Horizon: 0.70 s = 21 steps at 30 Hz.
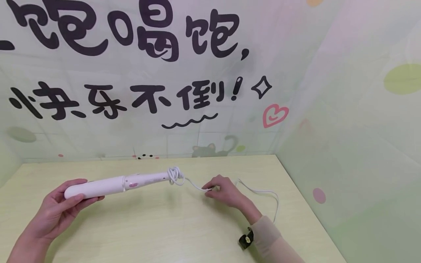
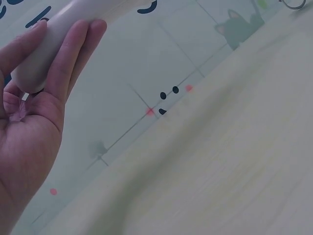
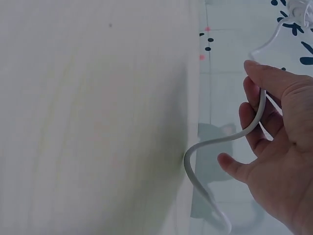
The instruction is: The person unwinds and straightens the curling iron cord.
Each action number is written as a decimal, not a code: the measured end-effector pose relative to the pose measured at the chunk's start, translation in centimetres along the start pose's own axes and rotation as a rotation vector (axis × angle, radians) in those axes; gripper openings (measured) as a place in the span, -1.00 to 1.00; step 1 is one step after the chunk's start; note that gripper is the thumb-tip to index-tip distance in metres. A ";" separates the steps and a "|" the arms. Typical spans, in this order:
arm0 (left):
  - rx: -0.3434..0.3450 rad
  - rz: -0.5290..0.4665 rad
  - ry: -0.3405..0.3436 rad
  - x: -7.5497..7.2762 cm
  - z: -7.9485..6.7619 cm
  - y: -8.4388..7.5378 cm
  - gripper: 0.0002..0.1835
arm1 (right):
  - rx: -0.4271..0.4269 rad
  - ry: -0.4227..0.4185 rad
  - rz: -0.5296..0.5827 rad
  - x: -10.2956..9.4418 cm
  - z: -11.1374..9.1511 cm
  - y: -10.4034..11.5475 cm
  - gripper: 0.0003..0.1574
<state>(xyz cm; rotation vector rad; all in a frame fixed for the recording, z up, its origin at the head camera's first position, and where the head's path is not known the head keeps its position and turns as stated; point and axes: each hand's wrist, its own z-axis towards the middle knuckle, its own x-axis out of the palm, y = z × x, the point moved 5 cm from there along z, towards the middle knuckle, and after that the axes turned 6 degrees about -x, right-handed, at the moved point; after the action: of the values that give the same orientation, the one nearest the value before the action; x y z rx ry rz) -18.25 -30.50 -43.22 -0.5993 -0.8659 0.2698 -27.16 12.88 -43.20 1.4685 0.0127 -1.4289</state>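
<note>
A white hair styling iron (image 1: 98, 187) with a pink button is held up over the table, nearly level. My left hand (image 1: 58, 208) grips its thick rounded end between thumb and fingers; the left wrist view shows this end of the iron (image 2: 43, 56) close up. White cord is wound in a loose bundle (image 1: 175, 176) around the narrow end. From there the power cord (image 3: 212, 140) runs to my right hand (image 1: 225, 191), which pinches it between thumb and fingertips. Beyond that hand the cord trails right over the table; its plug cannot be made out.
A pale wooden table (image 1: 158, 233) lies beneath both hands. Behind it rises a printed wall (image 1: 131, 138) with large dark characters, and another wall (image 1: 371, 153) borders the right side. A small black item (image 1: 246, 239) sits at the right sleeve.
</note>
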 end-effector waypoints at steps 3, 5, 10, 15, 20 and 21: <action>-0.008 0.001 0.001 -0.2 -0.1 0.0 -0.40 | -0.001 -0.042 0.007 -0.7 -0.4 -0.4 -0.83; -0.012 0.006 0.002 -0.3 -0.1 0.0 -0.40 | 0.016 -0.070 0.026 -1.2 -0.7 -0.8 -0.83; -0.023 0.046 -0.001 -0.6 -0.1 -0.2 -0.39 | 0.065 -0.153 0.108 -2.6 -1.3 -1.7 -0.83; -0.043 0.064 -0.015 -0.9 -0.3 -0.3 -0.39 | 0.075 -0.234 0.172 -4.1 -1.8 -2.1 -0.82; -0.038 0.055 -0.008 -1.1 -0.5 -0.3 -0.39 | 0.120 -0.312 0.266 -5.2 -2.5 -3.0 -0.81; -0.037 0.052 -0.006 -1.1 -0.5 -0.3 -0.39 | 0.125 -0.328 0.289 -5.4 -2.6 -3.2 -0.80</action>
<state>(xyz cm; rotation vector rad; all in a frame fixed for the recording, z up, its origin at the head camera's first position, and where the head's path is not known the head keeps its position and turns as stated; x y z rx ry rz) -18.53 -31.43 -43.94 -0.6558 -0.8634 0.3032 -28.79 19.29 -41.89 1.2580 -0.4817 -1.4318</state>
